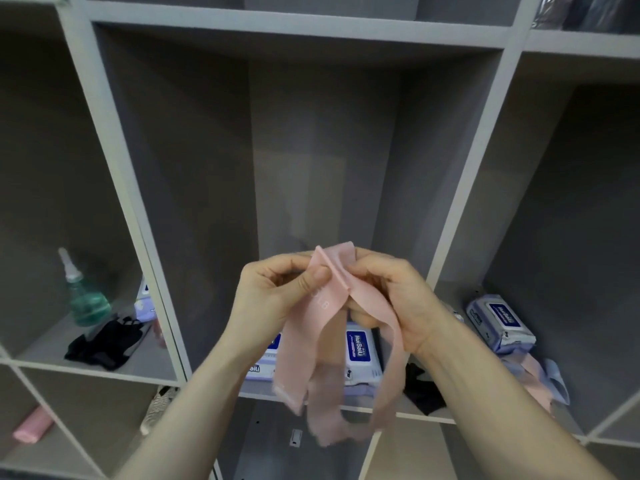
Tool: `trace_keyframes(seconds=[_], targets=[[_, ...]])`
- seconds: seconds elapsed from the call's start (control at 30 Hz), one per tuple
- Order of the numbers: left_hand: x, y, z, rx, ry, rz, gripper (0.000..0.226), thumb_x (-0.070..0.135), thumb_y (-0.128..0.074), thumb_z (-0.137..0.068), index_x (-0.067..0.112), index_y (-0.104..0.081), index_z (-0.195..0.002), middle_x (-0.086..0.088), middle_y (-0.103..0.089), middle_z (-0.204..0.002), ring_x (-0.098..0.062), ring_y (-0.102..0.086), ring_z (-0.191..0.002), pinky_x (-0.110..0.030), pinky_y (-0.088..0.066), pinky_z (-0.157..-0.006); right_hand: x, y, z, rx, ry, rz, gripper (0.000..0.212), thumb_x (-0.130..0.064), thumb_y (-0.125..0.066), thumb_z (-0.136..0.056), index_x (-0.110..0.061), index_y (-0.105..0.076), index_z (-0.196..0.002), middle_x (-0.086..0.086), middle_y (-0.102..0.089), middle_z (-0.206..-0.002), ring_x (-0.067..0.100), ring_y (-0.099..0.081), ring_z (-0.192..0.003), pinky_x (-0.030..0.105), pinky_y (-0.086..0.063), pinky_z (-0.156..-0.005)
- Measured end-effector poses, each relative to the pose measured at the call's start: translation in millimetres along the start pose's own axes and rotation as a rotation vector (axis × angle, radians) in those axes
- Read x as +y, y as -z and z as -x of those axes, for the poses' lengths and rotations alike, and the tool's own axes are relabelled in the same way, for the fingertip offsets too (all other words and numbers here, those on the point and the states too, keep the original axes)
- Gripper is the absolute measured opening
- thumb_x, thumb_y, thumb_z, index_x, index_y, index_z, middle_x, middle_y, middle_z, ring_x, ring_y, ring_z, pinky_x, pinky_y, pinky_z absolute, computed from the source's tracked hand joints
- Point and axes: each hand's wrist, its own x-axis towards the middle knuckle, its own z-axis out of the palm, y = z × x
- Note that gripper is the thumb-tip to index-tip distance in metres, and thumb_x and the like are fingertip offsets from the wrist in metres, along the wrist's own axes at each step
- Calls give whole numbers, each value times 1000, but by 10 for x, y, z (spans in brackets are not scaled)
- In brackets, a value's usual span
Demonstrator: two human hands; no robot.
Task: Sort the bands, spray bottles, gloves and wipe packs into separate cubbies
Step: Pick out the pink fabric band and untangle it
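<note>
three tall grey cubbies of a shelf unit (114, 140) fill the view, and everything else sits relative to the middle cubby (322, 150). in front of its opening, both hands hold a pink band (327, 306) up off the shelf: the left hand (273, 292) pinches its folded top edge between thumb and fingers, and the right hand (398, 299) is closed around the same fold from the other side, with the band's loops hanging down, blurred, below the wrists. on the floor of the middle cubby, behind the hanging loops, lie wipe packs (358, 351) with blue labels, and just right of them a black glove (422, 393) at the front edge. in the cubby to the right lies another wipe pack (498, 322), with pink and pale blue bands (543, 379) in front of it. in the cubby to the left stands a green spray bottle (86, 299), touching dark gloves (107, 341) at its base, with a pale pack (145, 303) behind. below that left cubby lies a small pink roll (33, 427).
</note>
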Motion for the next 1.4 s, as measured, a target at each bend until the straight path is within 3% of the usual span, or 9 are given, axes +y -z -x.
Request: trace_keyframes(seconds=[0.17,0.3,0.37,0.5,0.6,0.73,0.9,1.03,1.4], targets=[[-5,7,-25,70,-64,-82,14,20,-76,-75,7,-72,-74,0,-69,-65,-9,-59,-60,-18,-47,-55,49,60,-21,278,63,378,8,-8,-57,-88,-9,-59,-95,2,-60,-64,1,-52,-42,17,-38,-42],[15,54,-77,42,-93,-91,25,22,-63,-81,-2,-59,-74,-6,-59,-67,-15,-52,-62,-23,-40,-57,115,113,8,322,302,692,26,-47,-62,-77,-25,-55,-89,3,-62,-81,17,-58,-73,35,-44,-71],[19,63,-96,27,-89,-83,26,22,-61,-83,-3,-58,-77,-11,-58,-70,-19,-51,-66,-29,-40,-61,89,92,64,232,336,904,43,-66,-60,-68,-29,-53,-90,-4,-59,-86,11,-57,-78,33,-47,-71],[41,67,-111,5,-15,-31,23,22,-65,-85,1,-59,-79,-8,-66,-71,-19,-60,-66,-31,-47,-63,100,96,42,216,331,1290,20,-40,-64,-75,-26,-53,-84,-8,-54,-84,10,-54,-74,37,-47,-67],[28,97,-104,-11,39,-12,22,23,-65,-84,2,-61,-80,-11,-67,-72,-24,-60,-67,-38,-46,-66,79,137,9,139,299,964,16,-26,-57,-79,-12,-65,-78,9,-56,-85,16,-57,-77,36,-44,-73],[-17,137,-84,-13,101,-33,23,27,-62,-80,4,-62,-79,-15,-62,-76,-28,-52,-71,-43,-39,-69,21,202,32,92,153,587,29,-29,-57,-91,-6,-72,-101,22,-67,-101,21,-62,-86,28,-43,-80],[-3,100,-32,-16,73,-42,17,24,-67,-79,8,-65,-78,0,-67,-67,-10,-61,-59,-21,-49,-57,54,189,-5,67,84,276,49,-35,-65,-76,-2,-67,-112,13,-69,-99,18,-62,-85,28,-46,-78],[24,185,-19,117,32,-15,9,24,-66,-82,17,-71,-83,-2,-70,-81,-18,-60,-71,-34,-48,-66,78,151,2,26,230,295,27,-22,-58,-84,-9,-70,-104,7,-73,-88,19,-66,-81,31,-53,-75],[246,97,39,286,-33,83,5,21,-67,-77,18,-69,-80,3,-69,-59,-6,-61,-52,-17,-50,-52,55,78,-31,196,311,229,26,-31,-57,-86,-22,-72,-104,5,-73,-104,19,-66,-94,44,-50,-94]])
